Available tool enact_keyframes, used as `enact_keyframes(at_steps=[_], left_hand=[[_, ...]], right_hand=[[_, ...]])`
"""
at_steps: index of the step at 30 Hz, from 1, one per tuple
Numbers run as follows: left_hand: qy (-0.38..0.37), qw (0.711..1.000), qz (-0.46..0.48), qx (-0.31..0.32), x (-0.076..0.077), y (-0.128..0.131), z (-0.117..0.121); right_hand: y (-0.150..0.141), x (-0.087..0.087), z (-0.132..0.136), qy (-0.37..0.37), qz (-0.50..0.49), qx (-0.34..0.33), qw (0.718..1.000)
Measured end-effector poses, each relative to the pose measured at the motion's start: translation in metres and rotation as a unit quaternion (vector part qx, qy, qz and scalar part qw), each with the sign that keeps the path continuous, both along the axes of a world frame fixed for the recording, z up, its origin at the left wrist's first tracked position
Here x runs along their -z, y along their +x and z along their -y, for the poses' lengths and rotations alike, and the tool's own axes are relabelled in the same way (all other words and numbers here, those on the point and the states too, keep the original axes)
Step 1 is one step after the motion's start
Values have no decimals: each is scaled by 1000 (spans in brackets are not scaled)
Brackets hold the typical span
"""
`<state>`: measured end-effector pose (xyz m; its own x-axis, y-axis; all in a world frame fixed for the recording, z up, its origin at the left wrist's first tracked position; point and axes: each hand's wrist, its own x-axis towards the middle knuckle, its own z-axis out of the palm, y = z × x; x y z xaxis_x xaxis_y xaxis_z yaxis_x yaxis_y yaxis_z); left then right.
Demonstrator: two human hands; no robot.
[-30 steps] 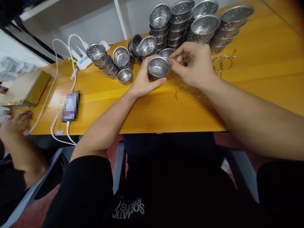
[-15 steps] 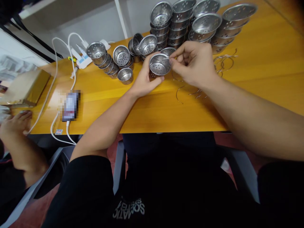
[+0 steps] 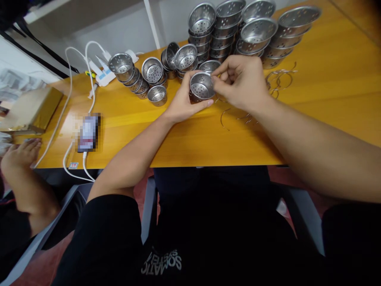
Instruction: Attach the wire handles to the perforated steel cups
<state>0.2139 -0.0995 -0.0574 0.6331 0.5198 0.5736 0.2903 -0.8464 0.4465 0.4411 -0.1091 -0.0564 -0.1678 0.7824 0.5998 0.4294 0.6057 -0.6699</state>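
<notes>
My left hand (image 3: 186, 103) is wrapped round a small perforated metal cup (image 3: 201, 88), its thumb along the near side and its mouth tilted towards me. At the cup's right rim, the fingers of my right hand (image 3: 242, 81) are pinched together. Half a second ago a thin wire showed in that pinch; now the fingertips mostly hide it. Several thin curved wires (image 3: 279, 79) lie on the table to the right of and below my right hand. Just behind the held cup is another perforated cup (image 3: 210, 65).
Tall stacks of perforated cups (image 3: 202, 20) stand along the back, with shorter stacks (image 3: 122, 67) at the left. A phone (image 3: 88, 133) on a white cable, a power strip (image 3: 104, 75) and a cardboard box (image 3: 35, 109) lie further left. Another person's hand (image 3: 20, 153) rests at the table's left edge.
The held cup and my left hand have shifted slightly right and towards me. My right fingers have stayed at the rim, and the wire end between them is now mostly hidden.
</notes>
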Motion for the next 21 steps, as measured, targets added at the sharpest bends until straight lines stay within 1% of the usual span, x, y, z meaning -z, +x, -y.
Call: enact_keyframes(at_steps=[4,7,10,11,13,17,19,21], left_hand=[[6,1000,-19,-4,-3,-1,4],[-3,1000,-28,1,-5,-2,5],[-30,999,-19,2,-7,-1,6],[-38,999,-16,1,-7,-1,6],[-47,999,-7,-3,-9,1,7],[-69,997,17,-4,-11,0,6],[-83,996,25,7,-12,-2,5],[-93,995,25,21,-14,-6,4]], right_hand=[[3,8,-7,-15,-6,8,1000],[4,13,-11,-21,-19,3,1000],[1,8,-6,-27,-26,-3,999],[-2,3,-2,-27,-27,-5,999],[-8,-12,10,-27,-28,-11,999],[-17,-52,38,-26,-32,-43,998],[-16,-68,48,-41,-29,-93,994],[-12,-76,53,-69,-20,-162,984]])
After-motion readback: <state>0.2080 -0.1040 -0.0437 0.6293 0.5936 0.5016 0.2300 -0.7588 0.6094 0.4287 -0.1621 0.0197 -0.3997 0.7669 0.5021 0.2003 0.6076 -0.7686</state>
